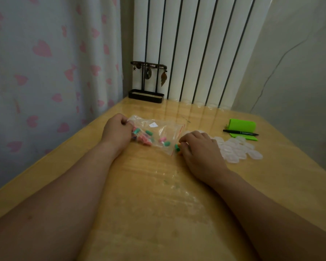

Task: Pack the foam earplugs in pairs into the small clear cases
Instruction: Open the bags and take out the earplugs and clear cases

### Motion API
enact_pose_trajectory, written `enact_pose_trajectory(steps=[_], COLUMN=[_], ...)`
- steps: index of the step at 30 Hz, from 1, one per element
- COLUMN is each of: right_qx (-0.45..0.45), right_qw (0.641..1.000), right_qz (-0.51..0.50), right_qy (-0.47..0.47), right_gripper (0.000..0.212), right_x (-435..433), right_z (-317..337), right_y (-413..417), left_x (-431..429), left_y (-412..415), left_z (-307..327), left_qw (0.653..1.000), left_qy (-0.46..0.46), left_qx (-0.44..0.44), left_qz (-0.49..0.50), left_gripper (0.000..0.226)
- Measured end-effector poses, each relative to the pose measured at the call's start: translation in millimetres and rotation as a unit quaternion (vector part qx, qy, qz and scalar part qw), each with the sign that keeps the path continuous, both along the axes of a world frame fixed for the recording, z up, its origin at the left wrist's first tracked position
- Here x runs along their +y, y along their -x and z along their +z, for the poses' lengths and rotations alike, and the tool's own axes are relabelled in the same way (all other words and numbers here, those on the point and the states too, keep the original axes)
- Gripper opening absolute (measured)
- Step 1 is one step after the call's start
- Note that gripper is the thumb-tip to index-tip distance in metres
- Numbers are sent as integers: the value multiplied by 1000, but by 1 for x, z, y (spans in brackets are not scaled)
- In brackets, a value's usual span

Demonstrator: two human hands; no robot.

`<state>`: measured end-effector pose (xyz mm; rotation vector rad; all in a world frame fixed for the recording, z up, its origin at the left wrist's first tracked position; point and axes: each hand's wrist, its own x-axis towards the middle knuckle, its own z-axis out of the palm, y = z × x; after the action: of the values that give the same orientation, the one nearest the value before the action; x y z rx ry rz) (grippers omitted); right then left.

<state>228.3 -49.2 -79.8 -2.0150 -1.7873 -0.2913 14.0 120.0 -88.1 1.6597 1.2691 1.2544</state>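
Clear bag (pixel 158 131) of foam earplugs (pixel 143 137) lies on the counter (pixel 158 194); left hand (pixel 116 131) pinches its end, right hand (pixel 199 147) grips loose earplugs (pixel 177 147).

left grip (pixel 117 131), right grip (pixel 198 147) curled.

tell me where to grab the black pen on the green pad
Pinch the black pen mid-barrel from above, fingers on its near and far sides. It lies flat, left to right, across the green pad, and the clear cases crowd its near side.
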Motion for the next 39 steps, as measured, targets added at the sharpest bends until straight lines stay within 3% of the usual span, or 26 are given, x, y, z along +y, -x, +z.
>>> enact_pose_trajectory(steps=[6,10,14,18,22,26,31,34,39], right_qx=[34,106,98,106,123,130,167,169,69], right_qw=[998,991,984,976,980,968,971,969,981], right_qz=[46,78,146,182,130,22,46,86,129], right_qy=[35,11,22,61,86,213,166,160,130], right_gripper=[43,39,30,42,24,41,43,39,61], right_x=[29,42,42,37,40,49,35,35,42], right_z=[15,16,18,21,24,46,39,34,23], right_y=[13,20,27,32,36,48,48,48,42], left_x=[-1,-1,-1,-3,-5,-10,-17,-17,-22], left_y=[-3,-3,-7,-8,-8,-11,-14,-17,-17], left_z=[2,5,6,5,6,7,9,7,10], left_qw=[999,990,975,972,963,967,985,985,983], left_qy=[4,64,102,104,99,73,-27,-25,-19], left_qx=[-23,-91,-141,-128,-155,-112,-8,-5,-18], left_qz=[-29,-82,-137,-167,-199,-217,-170,-173,-181], left_gripper=[10,4,21,17,12,12,33,41,40])
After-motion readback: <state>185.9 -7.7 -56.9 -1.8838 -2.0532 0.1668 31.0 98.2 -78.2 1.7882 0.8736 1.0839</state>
